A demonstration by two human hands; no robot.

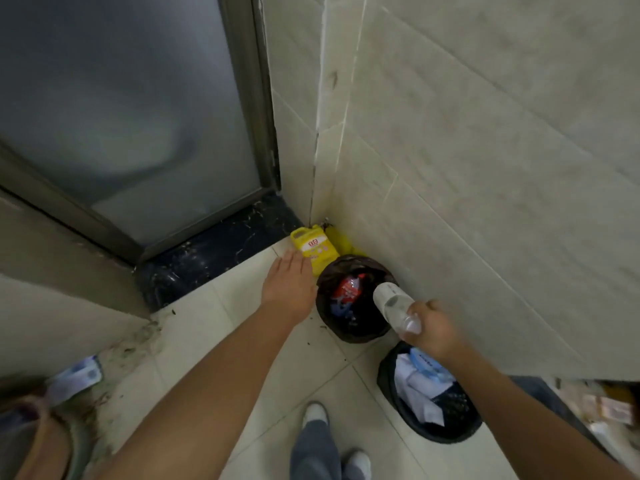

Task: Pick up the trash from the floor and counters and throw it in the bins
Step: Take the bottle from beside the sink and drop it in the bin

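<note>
Bottle clenched in right hand over bin; left hand released.

You are looking down into a corner where two walls of big pale tiles are meeting. A thin crack is running down the seam between them. On your left a door with foggy grey glass is sitting in a dark metal frame. A dark, shiny stone step is lying under it. The floor is showing light square tiles, and dirt is gathering along its left edge.
</note>
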